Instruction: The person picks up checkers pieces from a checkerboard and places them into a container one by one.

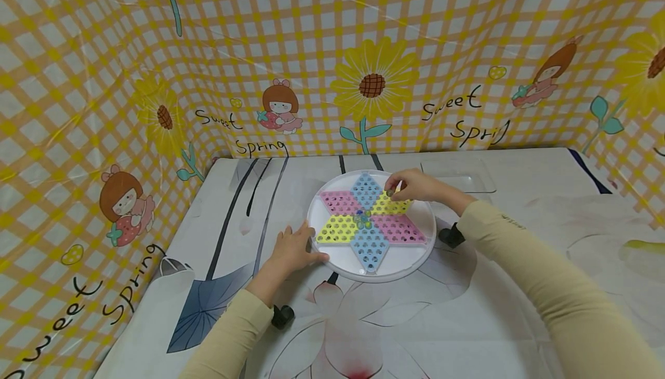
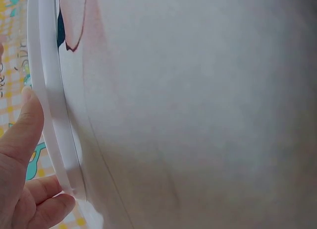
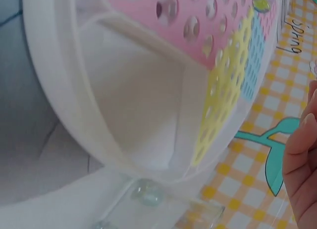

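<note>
The left hand [image 1: 292, 247] holds the round white board [image 1: 402, 255] by its rim [image 2: 57, 115], at the left and near side; in the left wrist view I see the thumb lying over the edge and the fingers [image 2: 54, 209] bent at the outer side. The right hand [image 1: 415, 185] is above the far right yellow part [image 1: 389, 208] of the board, well apart from the left one. Its thumb and forefinger are pinched together on a small round piece [image 1: 389, 192], which looks to me like a marble (its colour I cannot tell surely, as my right wrist camera shows only part of this hand).

The board rests on the white table cover [image 1: 358, 315], which has printed flowers. It carries a star [image 1: 370, 249] with holes, two points in blue, two in pink and two in yellow. Several glass marbles [image 1: 363, 218], blue and green, sit together at the middle of the star. Behind the board, to the right, there is a clear tray [image 1: 470, 184], and the right wrist view shows me a glassy marble [image 3: 147, 192] in it. A checked cloth [image 1: 312, 50] with sunflowers stands behind.
</note>
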{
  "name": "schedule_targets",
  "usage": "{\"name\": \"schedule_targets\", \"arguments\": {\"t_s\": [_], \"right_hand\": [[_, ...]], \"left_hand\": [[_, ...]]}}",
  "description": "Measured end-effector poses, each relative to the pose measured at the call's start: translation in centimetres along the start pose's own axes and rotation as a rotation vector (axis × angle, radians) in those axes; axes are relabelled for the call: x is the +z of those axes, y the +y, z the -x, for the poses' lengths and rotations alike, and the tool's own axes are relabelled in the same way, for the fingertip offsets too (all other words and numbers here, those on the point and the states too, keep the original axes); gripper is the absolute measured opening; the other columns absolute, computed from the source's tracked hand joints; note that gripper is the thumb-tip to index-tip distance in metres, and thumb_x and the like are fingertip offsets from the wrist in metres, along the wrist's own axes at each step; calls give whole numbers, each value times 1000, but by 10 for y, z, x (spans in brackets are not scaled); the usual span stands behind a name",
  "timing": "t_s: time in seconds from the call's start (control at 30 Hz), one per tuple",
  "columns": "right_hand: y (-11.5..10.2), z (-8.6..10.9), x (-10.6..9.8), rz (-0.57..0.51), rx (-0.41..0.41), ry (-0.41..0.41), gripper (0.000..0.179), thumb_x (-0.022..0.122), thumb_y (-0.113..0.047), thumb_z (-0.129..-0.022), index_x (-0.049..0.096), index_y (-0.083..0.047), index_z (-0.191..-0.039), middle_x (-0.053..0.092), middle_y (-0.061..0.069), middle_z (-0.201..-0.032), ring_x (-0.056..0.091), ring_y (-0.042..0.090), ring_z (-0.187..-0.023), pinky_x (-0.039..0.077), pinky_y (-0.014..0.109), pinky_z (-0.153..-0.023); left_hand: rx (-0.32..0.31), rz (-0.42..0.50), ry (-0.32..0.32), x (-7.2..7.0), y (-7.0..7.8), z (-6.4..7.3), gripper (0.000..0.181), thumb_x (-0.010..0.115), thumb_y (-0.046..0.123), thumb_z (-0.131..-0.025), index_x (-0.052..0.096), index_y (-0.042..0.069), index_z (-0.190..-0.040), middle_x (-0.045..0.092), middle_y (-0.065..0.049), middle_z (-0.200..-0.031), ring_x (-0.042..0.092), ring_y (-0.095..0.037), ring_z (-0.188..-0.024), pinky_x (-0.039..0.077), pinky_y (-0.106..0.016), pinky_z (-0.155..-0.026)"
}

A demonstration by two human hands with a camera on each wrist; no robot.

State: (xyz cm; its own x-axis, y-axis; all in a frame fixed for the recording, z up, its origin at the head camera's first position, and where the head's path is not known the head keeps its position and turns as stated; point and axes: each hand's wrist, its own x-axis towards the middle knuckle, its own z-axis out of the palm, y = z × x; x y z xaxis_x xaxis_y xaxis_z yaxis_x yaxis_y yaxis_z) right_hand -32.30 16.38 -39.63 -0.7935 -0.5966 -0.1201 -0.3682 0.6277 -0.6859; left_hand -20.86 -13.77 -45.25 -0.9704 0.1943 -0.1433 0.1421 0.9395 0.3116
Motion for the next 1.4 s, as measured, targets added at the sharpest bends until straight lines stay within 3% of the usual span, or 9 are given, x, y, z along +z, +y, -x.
{"name": "schedule_targets", "arguments": {"t_s": [0.27, 0.47, 0.7, 0.97, 1.4], "right_hand": [[6, 9, -15, -32, 45, 45, 23, 62, -10, -85, 59, 0, -105, 60, 10, -93, 55, 19, -76, 49, 38, -64], [13, 16, -25, -33, 63, 81, 24, 62, -13, -86, 59, -1, -107, 60, 10, -96, 54, 20, -80, 50, 38, -68], [19, 24, -35, -22, 80, 109, 27, 63, -15, -86, 58, -1, -109, 58, 12, -100, 51, 21, -77, 49, 36, -63], [34, 31, -48, -27, 107, 120, 30, 61, -18, -87, 55, 0, -111, 57, 13, -103, 52, 17, -75, 48, 34, -64], [65, 41, -59, -36, 165, 154, 33, 62, -18, -87, 54, 2, -112, 53, 14, -102, 51, 16, -75, 48, 32, -61]], "left_hand": [[-3, 14, -2, -1, 0, 1, 77, 69, 54, -72, 49, 8, -130, 33, -10, -146, 37, -42, -123, 30, -52, -101], [-18, 29, -10, -1, 0, 1, 78, 68, 55, -71, 49, 9, -131, 30, -9, -148, 35, -42, -124, 32, -52, -100], [-26, 37, -15, -1, 0, 1, 77, 69, 54, -72, 49, 10, -131, 30, -9, -148, 33, -43, -126, 30, -53, -101], [-10, 21, 0, -1, 0, 1, 76, 69, 54, -71, 50, 9, -130, 34, -9, -146, 39, -41, -119, 34, -50, -98], [-14, 26, -10, 0, -1, 0, 78, 69, 54, -72, 48, 9, -132, 31, -11, -147, 32, -44, -127, 27, -53, -103]]}}
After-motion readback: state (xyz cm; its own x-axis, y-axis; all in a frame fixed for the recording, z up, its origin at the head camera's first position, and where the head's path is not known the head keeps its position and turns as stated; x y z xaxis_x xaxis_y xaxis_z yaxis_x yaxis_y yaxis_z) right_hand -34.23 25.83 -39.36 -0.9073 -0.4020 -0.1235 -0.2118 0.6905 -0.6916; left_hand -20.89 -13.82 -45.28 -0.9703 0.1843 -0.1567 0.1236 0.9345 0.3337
